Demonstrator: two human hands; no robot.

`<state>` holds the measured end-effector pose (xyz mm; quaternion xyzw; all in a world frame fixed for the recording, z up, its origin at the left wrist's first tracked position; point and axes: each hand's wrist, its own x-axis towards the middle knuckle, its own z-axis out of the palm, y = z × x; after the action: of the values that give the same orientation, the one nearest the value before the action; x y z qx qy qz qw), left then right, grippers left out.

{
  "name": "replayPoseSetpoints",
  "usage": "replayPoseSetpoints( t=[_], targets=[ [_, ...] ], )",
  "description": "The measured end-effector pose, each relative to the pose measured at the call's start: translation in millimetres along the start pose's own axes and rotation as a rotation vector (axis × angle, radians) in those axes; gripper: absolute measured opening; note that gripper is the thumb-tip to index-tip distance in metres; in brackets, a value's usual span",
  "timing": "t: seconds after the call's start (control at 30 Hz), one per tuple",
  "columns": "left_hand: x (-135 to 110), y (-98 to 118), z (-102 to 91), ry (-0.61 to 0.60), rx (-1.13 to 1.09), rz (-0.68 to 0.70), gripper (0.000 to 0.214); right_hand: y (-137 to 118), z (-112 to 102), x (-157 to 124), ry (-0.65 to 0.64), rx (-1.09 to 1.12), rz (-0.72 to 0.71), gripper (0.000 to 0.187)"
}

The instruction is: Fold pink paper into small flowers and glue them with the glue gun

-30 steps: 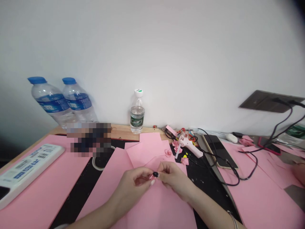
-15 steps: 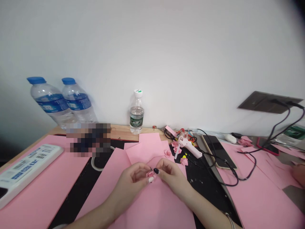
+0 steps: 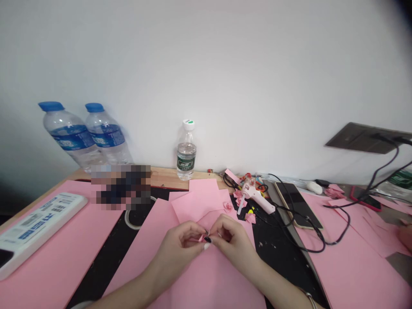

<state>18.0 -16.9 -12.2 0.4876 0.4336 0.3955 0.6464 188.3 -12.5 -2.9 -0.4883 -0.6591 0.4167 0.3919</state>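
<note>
Between the fingertips of both hands is a small folded pink paper rose [image 3: 201, 238], mostly hidden by the fingers. My left hand [image 3: 180, 243] is closed in a pinch on its left side. From the right, my right hand [image 3: 230, 238] pinches it, the dark-nailed thumb pressed over it. Both hands are just above large pink paper sheets [image 3: 212, 279]. Beyond them lie smaller pink paper squares [image 3: 195, 205] and another finished paper rose [image 3: 228, 207]. A pale pink hot glue gun [image 3: 255, 197] rests to the right, with several paper roses near its nozzle.
Two large water bottles [image 3: 72, 137] and a small bottle [image 3: 186, 156] stand by the wall. A white boxed item [image 3: 41, 227] lies left, near a tape roll [image 3: 131, 219]. At right are a phone [image 3: 298, 205], black cables [image 3: 309, 246] and another person's hand [image 3: 406, 236] at the edge.
My right hand's thumb has moved down over the paper rose, and the fingertips have come closer together, covering more of it. The view has shifted slightly.
</note>
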Motion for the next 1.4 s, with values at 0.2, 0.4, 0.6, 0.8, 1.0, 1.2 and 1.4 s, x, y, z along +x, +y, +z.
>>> replayPoseSetpoints(
  t=[0.2, 0.4, 0.6, 0.8, 1.0, 1.2, 1.4],
  targets=[
    [-1.3, 1.5, 0.4, 0.009, 0.007, 0.004, 0.014, 0.8, 1.8, -1.2, 0.019, 0.025, 0.016, 0.017],
    [-0.7, 3.5, 0.2, 0.035, -0.013, -0.015, 0.013, 0.7, 3.7, -3.3, 0.048, 0.011, 0.005, 0.020],
    [0.7, 2.5, -0.9, 0.043, -0.015, -0.021, 0.013, -0.4, 3.6, -2.8, 0.051, -0.032, -0.023, 0.014],
    [-1.9, 4.3, 0.2, 0.053, 0.007, -0.034, 0.009, 1.6, 6.1, -3.5, 0.045, 0.043, 0.063, 0.027],
    [-0.1, 8.4, 1.9, 0.057, 0.009, -0.060, 0.007, 2.5, 4.7, 0.4, -0.027, 0.172, 0.193, 0.034],
    [-0.2, 6.7, 1.0, 0.063, 0.012, -0.065, 0.008, 0.7, 2.4, 3.4, -0.025, 0.260, 0.258, 0.038],
    [-0.7, 7.5, 2.3, 0.033, -0.003, -0.078, 0.008, -0.3, -1.2, 3.0, -0.117, 0.371, 0.381, 0.041]
  ],
)
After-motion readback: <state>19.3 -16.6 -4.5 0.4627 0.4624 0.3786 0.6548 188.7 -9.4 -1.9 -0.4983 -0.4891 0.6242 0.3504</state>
